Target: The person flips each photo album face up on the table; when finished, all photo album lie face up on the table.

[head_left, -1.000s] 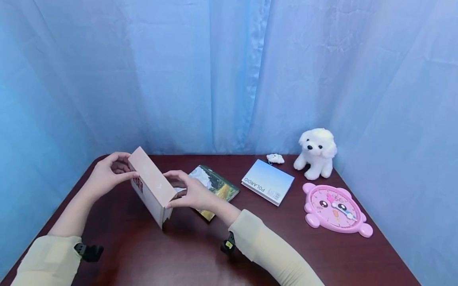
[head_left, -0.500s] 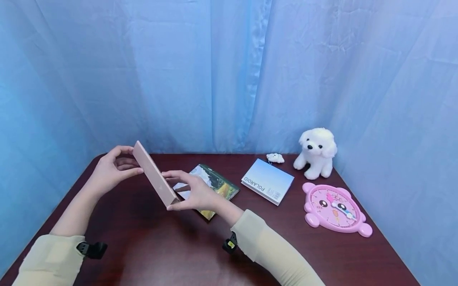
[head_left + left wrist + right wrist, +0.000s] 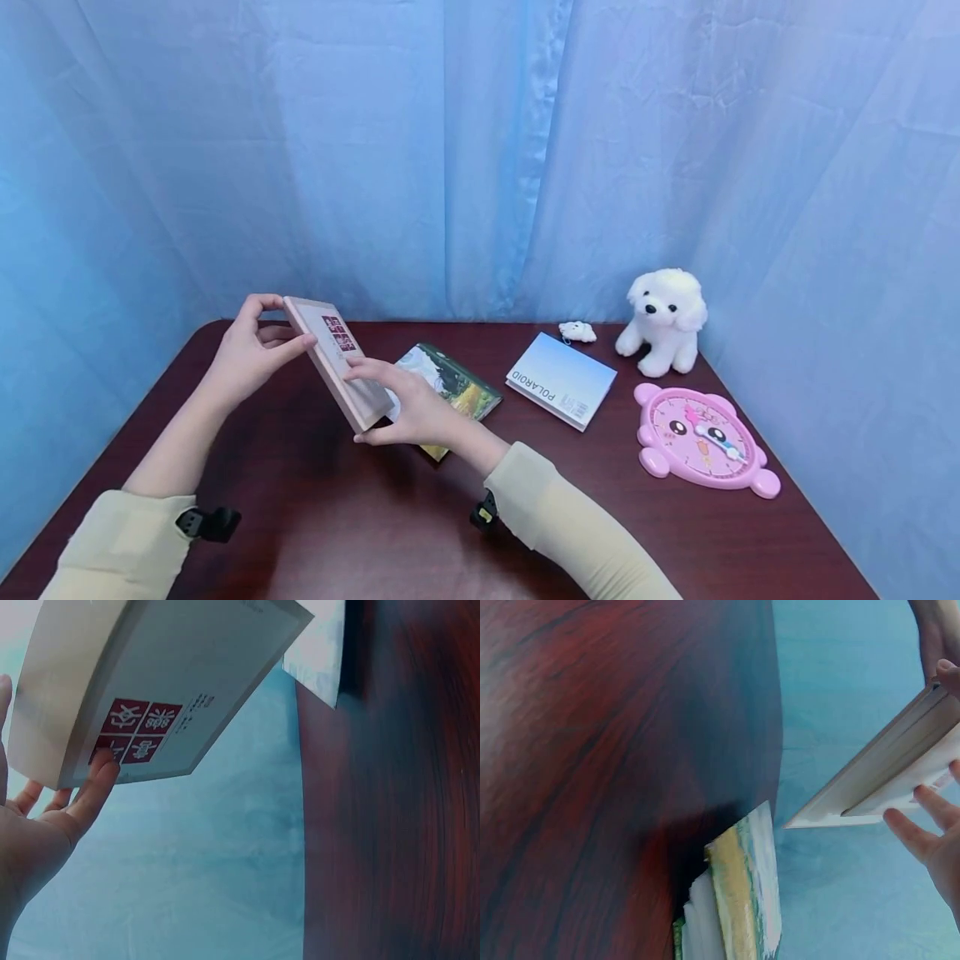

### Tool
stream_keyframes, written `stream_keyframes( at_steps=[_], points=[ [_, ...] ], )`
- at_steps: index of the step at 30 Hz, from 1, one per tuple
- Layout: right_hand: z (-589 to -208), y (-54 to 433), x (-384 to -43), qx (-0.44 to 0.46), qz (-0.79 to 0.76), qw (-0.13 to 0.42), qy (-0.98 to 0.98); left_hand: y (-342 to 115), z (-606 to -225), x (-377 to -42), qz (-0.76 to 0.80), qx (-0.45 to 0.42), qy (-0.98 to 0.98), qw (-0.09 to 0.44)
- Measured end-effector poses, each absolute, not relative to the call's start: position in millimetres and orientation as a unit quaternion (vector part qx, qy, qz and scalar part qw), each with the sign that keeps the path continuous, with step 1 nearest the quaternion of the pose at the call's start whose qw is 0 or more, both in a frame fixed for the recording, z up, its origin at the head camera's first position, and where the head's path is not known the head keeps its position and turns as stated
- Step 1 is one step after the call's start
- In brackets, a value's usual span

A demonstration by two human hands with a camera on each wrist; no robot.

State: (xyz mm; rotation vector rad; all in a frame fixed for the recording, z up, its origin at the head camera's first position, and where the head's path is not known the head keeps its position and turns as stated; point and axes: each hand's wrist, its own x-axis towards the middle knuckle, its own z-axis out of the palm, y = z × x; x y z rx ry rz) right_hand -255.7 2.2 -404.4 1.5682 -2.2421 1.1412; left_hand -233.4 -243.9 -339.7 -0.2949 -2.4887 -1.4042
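Both hands hold a pale pink book (image 3: 330, 350) tilted above the left part of the table. Its cover, with red squares bearing white characters, faces up and toward the right in the head view. My left hand (image 3: 247, 354) grips the far left end, thumb on the near side and fingers around the far edge. At the near right end my right hand (image 3: 420, 408) pinches the book, its thumb below the corner and fingertips against the cover. In the right wrist view the book (image 3: 900, 765) shows an edge with a gap between its boards.
Just right of the held book lies a painted-landscape book (image 3: 472, 398), partly behind my right hand. Further right are a blue-and-white POLAROID book (image 3: 562, 375), a small white plush (image 3: 577, 332), a white toy dog (image 3: 663, 321) and a pink clock (image 3: 703, 437). Blue curtains (image 3: 360, 167) surround the table.
The book has been turned in my hands from spine up to showing its printed cover. My left hand has shifted to the right; the right hand stays near its place.
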Motion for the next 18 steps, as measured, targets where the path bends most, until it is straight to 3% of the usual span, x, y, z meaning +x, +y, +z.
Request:
stream_keyframes(
  at_steps=[18],
  points=[
    [-422.5, -7.4, -250.2, 0.497, 0.356, 0.118, -0.783, -222.2, -330.1, -228.1, -0.411, -0.105, -0.882, 0.207]
  ],
)
